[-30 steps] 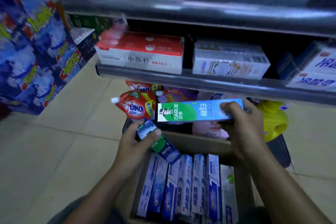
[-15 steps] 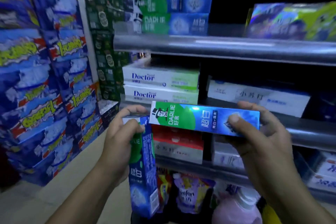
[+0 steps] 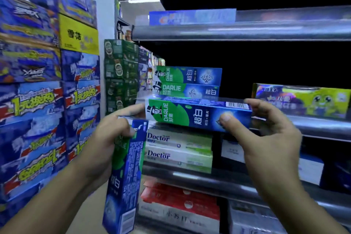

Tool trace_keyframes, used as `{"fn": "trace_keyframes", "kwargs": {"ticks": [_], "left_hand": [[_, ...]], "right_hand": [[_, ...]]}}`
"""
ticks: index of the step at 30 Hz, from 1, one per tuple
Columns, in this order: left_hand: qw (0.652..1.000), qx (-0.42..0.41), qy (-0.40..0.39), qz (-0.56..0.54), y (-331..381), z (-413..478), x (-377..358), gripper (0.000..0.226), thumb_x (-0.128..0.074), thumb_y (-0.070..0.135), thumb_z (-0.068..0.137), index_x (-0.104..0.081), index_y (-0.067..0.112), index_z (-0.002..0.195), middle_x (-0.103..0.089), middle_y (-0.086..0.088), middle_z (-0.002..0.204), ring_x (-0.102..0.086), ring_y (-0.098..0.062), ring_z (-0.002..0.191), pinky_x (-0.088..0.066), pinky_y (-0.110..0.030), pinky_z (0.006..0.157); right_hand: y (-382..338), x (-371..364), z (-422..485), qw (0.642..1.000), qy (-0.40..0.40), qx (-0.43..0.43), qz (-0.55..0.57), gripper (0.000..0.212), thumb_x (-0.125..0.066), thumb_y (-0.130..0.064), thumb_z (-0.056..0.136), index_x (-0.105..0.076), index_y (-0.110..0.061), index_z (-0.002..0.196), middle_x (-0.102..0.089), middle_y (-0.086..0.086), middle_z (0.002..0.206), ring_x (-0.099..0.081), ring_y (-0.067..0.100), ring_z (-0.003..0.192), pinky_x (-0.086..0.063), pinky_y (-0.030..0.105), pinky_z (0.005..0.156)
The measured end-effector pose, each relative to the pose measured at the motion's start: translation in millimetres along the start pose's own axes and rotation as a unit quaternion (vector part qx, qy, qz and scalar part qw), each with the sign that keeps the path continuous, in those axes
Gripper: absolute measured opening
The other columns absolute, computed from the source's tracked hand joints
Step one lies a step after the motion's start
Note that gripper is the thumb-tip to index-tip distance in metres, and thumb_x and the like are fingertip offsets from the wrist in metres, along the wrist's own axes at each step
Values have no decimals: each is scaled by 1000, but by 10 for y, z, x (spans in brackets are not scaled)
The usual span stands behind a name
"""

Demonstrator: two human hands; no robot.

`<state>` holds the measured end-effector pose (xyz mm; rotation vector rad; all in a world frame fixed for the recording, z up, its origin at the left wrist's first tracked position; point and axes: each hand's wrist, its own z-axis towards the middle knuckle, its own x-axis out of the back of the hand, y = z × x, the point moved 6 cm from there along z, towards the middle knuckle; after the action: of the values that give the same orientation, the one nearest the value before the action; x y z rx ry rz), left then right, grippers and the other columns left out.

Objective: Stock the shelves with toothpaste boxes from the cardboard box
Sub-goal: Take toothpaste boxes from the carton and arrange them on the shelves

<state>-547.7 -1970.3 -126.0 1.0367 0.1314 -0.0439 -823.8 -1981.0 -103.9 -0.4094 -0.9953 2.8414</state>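
Note:
My right hand (image 3: 266,135) pinches the right end of a green-and-blue Darlie toothpaste box (image 3: 190,114), held level in front of the shelf edge (image 3: 313,127). Just behind and above it, two more Darlie boxes (image 3: 188,81) are stacked on that shelf. My left hand (image 3: 108,138) grips a second Darlie box (image 3: 125,173) that hangs upright, and its index finger touches the left end of the level box. The cardboard box is out of view.
White-and-green Doctor boxes (image 3: 178,148) fill the shelf below, red-and-white boxes (image 3: 180,207) the one under that. A yellow-green kids' box (image 3: 302,99) sits to the right on the Darlie shelf. Stacked blue cartons (image 3: 38,100) and green cartons (image 3: 119,74) stand on the left.
Both hands have risen from the cardboard box to the shelves, carrying the two Darlie boxes. The level box now sits at the height of the shelf with the stacked Darlie boxes.

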Motion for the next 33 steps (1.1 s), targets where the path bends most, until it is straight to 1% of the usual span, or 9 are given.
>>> {"fn": "trace_keyframes", "kwargs": {"ticks": [5, 9, 13, 16, 18, 21, 24, 29, 33], "left_hand": [[996, -31, 37, 71, 319, 292, 16, 59, -47, 16, 67, -73, 18, 120, -73, -7, 124, -63, -30, 108, -44, -49, 89], [984, -21, 90, 149, 462, 649, 37, 36, -49, 17, 75, -69, 10, 104, -66, -3, 98, -56, -29, 98, -43, -41, 83], [981, -15, 94, 168, 425, 773, 9, 45, -54, 28, 67, -63, -3, 98, -58, 0, 84, -52, -22, 84, -38, -38, 78], [973, 25, 83, 214, 344, 812, 0, 18, -59, 30, 69, -64, 14, 64, -65, 4, 82, -57, -23, 86, -39, -36, 78], [968, 40, 84, 235, 326, 856, -12, 19, -61, 31, 71, -59, 21, 55, -63, 5, 75, -55, -23, 79, -39, -33, 71], [964, 57, 90, 245, 328, 886, -58, 16, -60, 37, 64, -61, 22, 58, -55, -9, 78, -48, -20, 73, -35, -34, 69], [962, 71, 111, 241, 322, 862, -55, 20, -60, 39, 60, -63, 19, 63, -58, -11, 82, -50, -22, 74, -37, -35, 69], [967, 75, 213, 115, 325, 786, 104, 57, -64, 38, 55, -63, 5, 102, -59, -14, 95, -57, -31, 86, -42, -43, 75], [967, 69, 244, -5, 295, 727, 226, 32, -68, 30, 76, -60, 12, 102, -57, -12, 85, -57, -27, 65, -47, -40, 68]], "right_hand": [[-201, -215, 406, 993, 15, 86, -82, 45, -92, -26, 72, -68, -27, 110, -62, -15, 83, -53, -6, 68, -45, 10, 70], [-267, -358, 691, 980, 8, 115, -163, 36, -92, -31, 73, -75, -30, 104, -65, -22, 80, -59, -8, 67, -48, 10, 67], [-110, -439, 831, 963, 6, 65, -261, 36, -89, -49, 68, -75, -35, 98, -67, -16, 80, -66, 9, 80, -56, 35, 75], [38, -547, 859, 924, -51, 33, -379, 36, -80, -52, 75, -75, -32, 105, -73, -8, 93, -67, 24, 94, -51, 35, 76], [104, -618, 849, 880, -92, 26, -466, 32, -69, -51, 86, -73, -32, 111, -74, 0, 104, -66, 32, 102, -43, 34, 73], [115, -638, 814, 862, -107, 38, -494, 33, -57, -50, 94, -71, -32, 118, -74, 2, 108, -65, 35, 103, -39, 35, 70], [102, -646, 775, 855, -124, 52, -501, 35, -53, -48, 97, -67, -29, 122, -73, 6, 110, -64, 38, 103, -42, 37, 71], [-39, -532, 590, 896, -103, 163, -399, 42, -65, -26, 95, -58, -14, 135, -64, 4, 126, -57, 29, 116, -43, 37, 96], [-93, -410, 222, 912, -96, 227, -328, 28, -66, -26, 90, -66, -16, 117, -66, -7, 103, -60, 17, 97, -43, 27, 84]]}}
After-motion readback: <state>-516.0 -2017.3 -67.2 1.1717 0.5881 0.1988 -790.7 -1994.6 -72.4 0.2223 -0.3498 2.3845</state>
